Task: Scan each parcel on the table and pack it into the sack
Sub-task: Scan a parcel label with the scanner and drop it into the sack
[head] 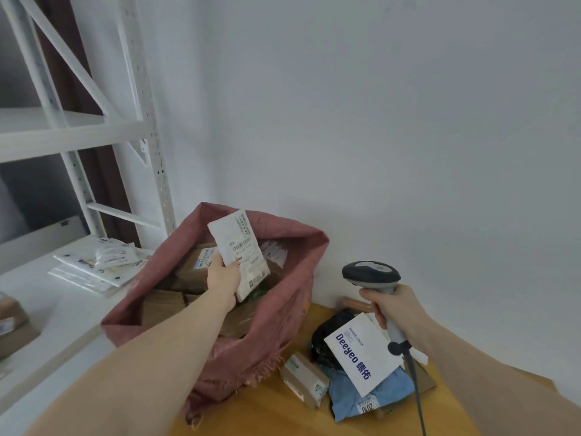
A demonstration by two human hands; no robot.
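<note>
Left hand (224,278): fingers clamped on a white parcel (240,247) above the open red sack (276,309).
Right hand (393,305): fingers wrapped round the scanner (372,273).
Worktop (267,410): more parcels (355,366) heaped.

The sack (220,357) stood on the table (267,413). Boxes (195,272) lay inside it. Right of the sack lay a heap of parcels (361,366); left of it, flat mailers (91,265) on a shelf (47,309).
</note>
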